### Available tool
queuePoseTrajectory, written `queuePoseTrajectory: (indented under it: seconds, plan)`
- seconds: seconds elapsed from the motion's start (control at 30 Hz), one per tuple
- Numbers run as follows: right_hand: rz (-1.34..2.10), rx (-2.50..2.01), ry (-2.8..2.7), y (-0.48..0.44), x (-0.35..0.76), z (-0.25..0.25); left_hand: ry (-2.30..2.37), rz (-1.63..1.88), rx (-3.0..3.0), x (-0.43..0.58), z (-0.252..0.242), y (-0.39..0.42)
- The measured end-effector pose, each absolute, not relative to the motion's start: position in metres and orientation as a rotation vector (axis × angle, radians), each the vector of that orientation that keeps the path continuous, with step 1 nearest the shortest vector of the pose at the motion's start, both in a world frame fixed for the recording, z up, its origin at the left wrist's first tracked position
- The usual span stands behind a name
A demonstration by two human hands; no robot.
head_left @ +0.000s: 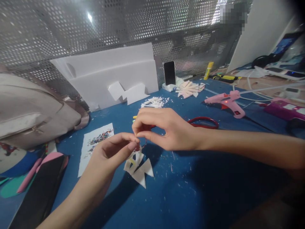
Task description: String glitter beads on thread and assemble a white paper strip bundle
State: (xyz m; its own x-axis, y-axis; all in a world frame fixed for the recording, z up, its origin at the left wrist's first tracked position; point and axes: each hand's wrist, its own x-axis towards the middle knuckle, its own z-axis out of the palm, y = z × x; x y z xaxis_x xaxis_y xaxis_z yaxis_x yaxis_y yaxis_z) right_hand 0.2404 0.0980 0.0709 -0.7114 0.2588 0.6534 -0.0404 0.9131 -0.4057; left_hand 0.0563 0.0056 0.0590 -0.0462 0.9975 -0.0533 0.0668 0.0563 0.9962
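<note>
My left hand [116,152] is closed in a pinch, thumb against forefinger, at the middle of the blue table. My right hand [164,128] comes in from the right, also pinching, its fingertips meeting those of the left. Whatever lies between the fingertips is too small to make out. Just below them are cut white scraps [143,173] with pointed ends. White paper [83,159] bearing many tiny coloured bits lies beside my left hand. Behind my right forearm shows a red loop handle [203,123], the rest of it hidden.
A pink glue gun [225,101] with a lit red light lies at right. Farther back are white crumbs [154,102], pale cut strips [188,89], an upright phone [169,73] and a yellow glue stick [208,70]. White boards [114,70] and a bag [35,108] stand left.
</note>
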Motion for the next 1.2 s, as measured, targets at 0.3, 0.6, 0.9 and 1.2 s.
queuePoseTrajectory:
  seconds: [0.3,0.6,0.9,1.2]
  plan:
    - [0.553,-0.18,-2.285,0.0953,0.2403,0.073,1.334,1.186,1.205,0.0636,0.0652,0.0033]
    - [0.641,-0.217,-2.249,0.0921,0.2393,0.0731,1.181,1.154,1.121,0.0603,0.0618,0.0027]
    - [0.913,-0.277,-2.181,0.09,0.2384,0.0704,0.986,1.02,0.92,0.0559,0.0588,0.0026]
    - [1.003,-0.359,-2.083,0.0927,0.2392,0.0796,0.963,1.053,0.916,0.0553,0.0573,0.0011]
